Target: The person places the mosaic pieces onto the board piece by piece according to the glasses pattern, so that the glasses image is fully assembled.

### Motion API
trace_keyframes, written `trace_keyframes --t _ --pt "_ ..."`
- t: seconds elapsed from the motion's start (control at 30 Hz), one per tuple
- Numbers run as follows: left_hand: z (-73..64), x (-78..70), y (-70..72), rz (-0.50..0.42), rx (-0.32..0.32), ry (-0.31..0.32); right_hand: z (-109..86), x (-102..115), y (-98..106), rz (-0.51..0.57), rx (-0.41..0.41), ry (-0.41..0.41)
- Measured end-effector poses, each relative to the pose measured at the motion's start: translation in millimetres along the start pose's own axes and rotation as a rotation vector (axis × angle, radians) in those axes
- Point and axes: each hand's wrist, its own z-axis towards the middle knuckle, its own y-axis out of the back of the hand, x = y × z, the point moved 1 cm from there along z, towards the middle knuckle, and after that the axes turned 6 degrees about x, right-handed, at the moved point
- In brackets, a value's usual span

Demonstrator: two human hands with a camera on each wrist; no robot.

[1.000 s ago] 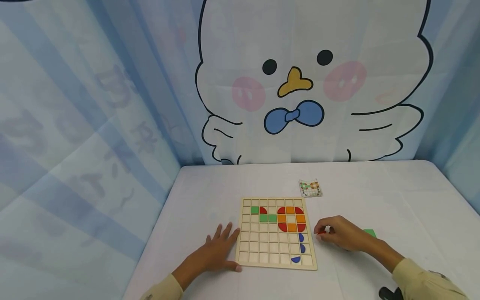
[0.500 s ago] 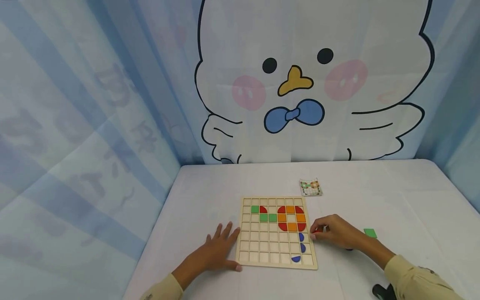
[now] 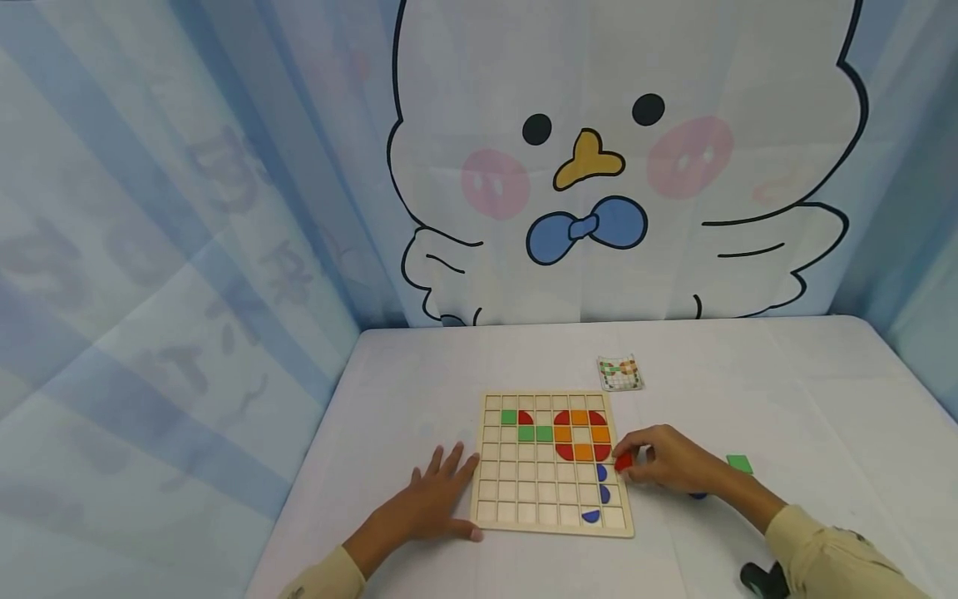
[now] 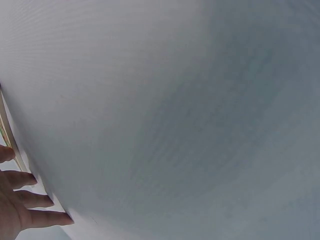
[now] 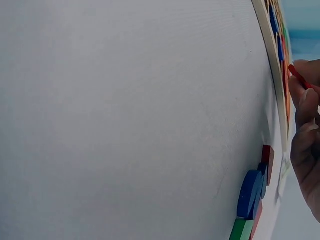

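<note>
A wooden grid board (image 3: 516, 474) lies on the table, with red quarter-circle, orange square, green square and blue half-circle tiles in some of its cells. My left hand (image 3: 434, 503) lies spread at the board's left edge, fingers straight, touching the rim. At the opposite edge, my right hand (image 3: 674, 457) pinches a small red tile (image 3: 624, 462) between thumb and fingers, just over the rim and beside the lower red corner tile (image 3: 601, 452). The right wrist view shows that red tile (image 5: 299, 75) edge-on between the fingertips.
Behind the board lies a small pattern card (image 3: 619, 373). Loose pieces sit right of the board: a green square (image 3: 739, 463) and, partly under the right forearm, a blue piece (image 3: 698, 496). The right wrist view adds a red block (image 5: 268, 160). A printed curtain (image 3: 419, 166) surrounds the table.
My right hand has moved left to the board's right edge with the red tile, which now shows more of its face. The left hand stays in place.
</note>
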Motion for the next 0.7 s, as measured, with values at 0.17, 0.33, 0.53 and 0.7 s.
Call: trace_keyframes --t 0.17,0.33,0.53,0.7 --pt "-0.7 0.3 0.8 0.004 -0.001 -0.007 9.1 4 1 0.006 -0.007 0.000" --pt "-1.6 0.0 2.0 0.003 0.000 -0.011 20.6 9 0 0.016 -0.024 0.032" --pt "-2.5 -1.5 4.3 -0.007 0.002 -0.015 37.8 18 -3 0.089 -0.015 0.074" --pt "-2.2 -1.1 3.1 0.002 0.000 -0.005 55.8 29 -6 0.067 -0.045 0.095"
